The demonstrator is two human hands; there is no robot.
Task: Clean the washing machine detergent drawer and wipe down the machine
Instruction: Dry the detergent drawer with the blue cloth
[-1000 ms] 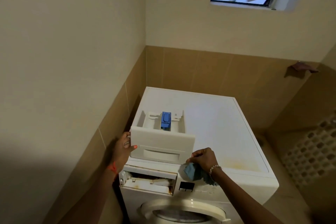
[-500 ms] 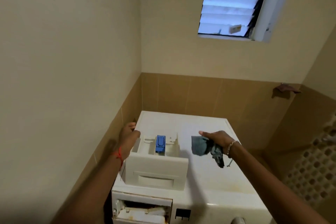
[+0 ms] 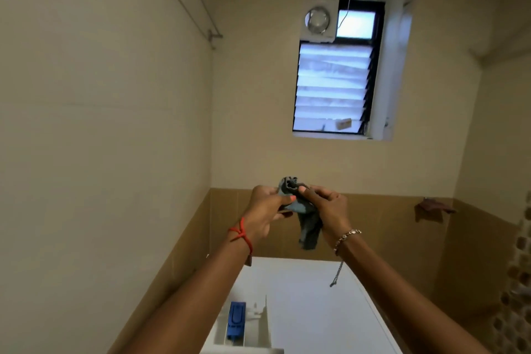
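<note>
Hands meet in mid-air above the washing machine (image 3: 311,307). I see the left hand (image 3: 263,211) and the right hand (image 3: 330,211) both gripping the bunched grey-blue cloth (image 3: 309,231), fingers curled round its top, its tail hanging between the wrists. The detergent drawer (image 3: 261,335) sits on the machine's top by the left edge, with a blue cap (image 3: 236,320) inside.

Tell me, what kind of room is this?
Probably a small home laundry or utility room: a white washing machine with its detergent drawer resting on top, half-tiled walls, and a louvred window with an exhaust fan.
</note>
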